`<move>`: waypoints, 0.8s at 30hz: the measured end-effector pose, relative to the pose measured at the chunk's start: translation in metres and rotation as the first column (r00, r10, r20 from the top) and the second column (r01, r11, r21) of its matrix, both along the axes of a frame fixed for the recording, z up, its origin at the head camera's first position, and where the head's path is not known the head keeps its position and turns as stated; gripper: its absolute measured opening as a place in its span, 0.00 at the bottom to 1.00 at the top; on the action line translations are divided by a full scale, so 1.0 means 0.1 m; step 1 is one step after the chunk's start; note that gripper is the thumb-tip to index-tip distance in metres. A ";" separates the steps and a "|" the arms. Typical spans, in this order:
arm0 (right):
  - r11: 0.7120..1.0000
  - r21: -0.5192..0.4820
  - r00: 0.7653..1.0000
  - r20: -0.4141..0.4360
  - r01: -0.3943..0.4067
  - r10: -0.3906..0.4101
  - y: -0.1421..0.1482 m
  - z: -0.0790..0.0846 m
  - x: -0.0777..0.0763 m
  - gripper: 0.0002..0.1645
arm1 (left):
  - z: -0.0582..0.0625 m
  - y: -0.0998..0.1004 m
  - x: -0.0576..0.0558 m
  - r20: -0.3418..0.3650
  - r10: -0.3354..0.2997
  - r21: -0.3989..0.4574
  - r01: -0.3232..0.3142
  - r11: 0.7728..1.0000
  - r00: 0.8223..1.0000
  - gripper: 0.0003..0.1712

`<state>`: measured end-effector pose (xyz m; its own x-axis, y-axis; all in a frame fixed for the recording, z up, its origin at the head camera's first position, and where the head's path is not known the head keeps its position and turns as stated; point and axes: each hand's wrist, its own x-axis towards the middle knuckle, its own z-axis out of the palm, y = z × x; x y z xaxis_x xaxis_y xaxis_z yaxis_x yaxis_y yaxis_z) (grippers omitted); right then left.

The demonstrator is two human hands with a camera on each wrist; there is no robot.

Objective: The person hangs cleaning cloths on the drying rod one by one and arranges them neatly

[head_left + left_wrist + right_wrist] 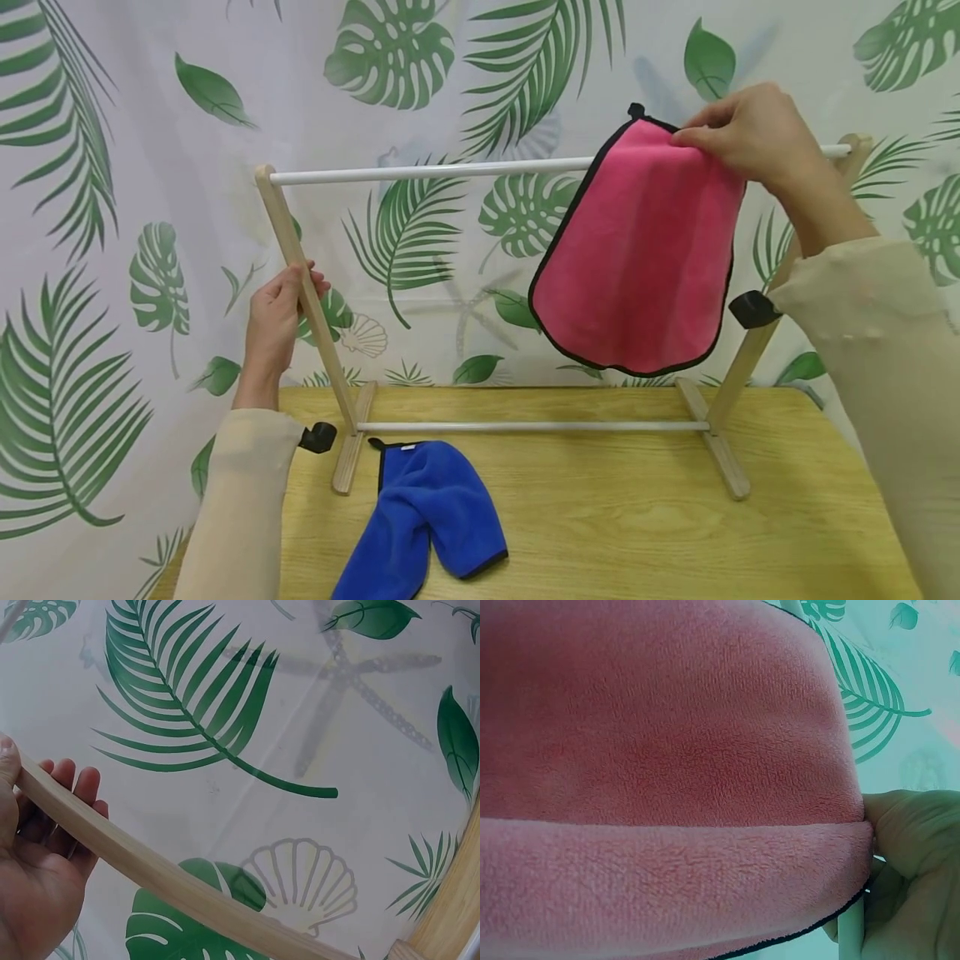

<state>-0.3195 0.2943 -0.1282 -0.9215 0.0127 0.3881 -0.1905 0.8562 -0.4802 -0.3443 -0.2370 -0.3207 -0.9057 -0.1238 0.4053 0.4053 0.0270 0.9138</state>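
My right hand (757,137) pinches the top edge of a pink towel (645,250) with black trim between thumb and fingers. The towel hangs down in front of the rack's white top rail (450,170), its black loop standing above the rail. In the right wrist view the pink plush (667,750) fills most of the frame, with the right hand (915,862) at its edge beside the rail. My left hand (277,312) grips the rack's left wooden post (311,296), thumb on the near side and fingertips showing past it, as the left wrist view also shows.
A blue towel (450,492) with black trim lies crumpled on the wooden table (600,517), before the rack's left foot (352,450). A white lower rail (525,427) joins the two feet. Behind hangs a leaf-print curtain (187,150).
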 end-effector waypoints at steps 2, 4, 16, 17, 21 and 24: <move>1.000 -0.010 1.000 0.019 0.009 -0.009 0.00 0.00 0.00 0.29 | 0.00 0.02 0.00 0.005 0.005 0.013 -0.005 1.000 1.000 0.28; 1.000 -0.010 1.000 0.027 0.013 -0.013 -0.01 0.00 0.01 0.28 | 0.00 0.04 0.00 0.006 0.015 0.023 -0.015 1.000 1.000 0.29; 1.000 -0.016 0.999 0.052 -0.008 0.009 -0.04 0.03 0.00 0.27 | 0.03 0.17 0.09 0.017 0.166 -0.015 -0.165 0.986 0.986 0.33; 1.000 -0.020 0.998 0.054 -0.009 0.010 -0.04 0.03 0.00 0.27 | 0.03 0.19 0.11 0.013 0.197 -0.033 -0.196 0.980 0.980 0.32; 1.000 -0.028 0.998 0.060 -0.011 0.013 -0.03 0.03 0.00 0.26 | 0.06 0.28 0.23 -0.044 0.323 -0.075 -0.325 0.943 0.945 0.28; 0.999 -0.035 0.998 0.055 -0.015 0.017 -0.03 0.03 0.00 0.26 | 0.08 0.37 0.33 -0.134 0.396 -0.051 -0.405 0.913 0.908 0.28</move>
<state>-0.3194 0.2914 -0.1252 -0.9417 0.0105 0.3363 -0.1763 0.8359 -0.5198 -0.3113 -0.2004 -0.3129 -0.7310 -0.4308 0.5292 0.4510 0.2771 0.8484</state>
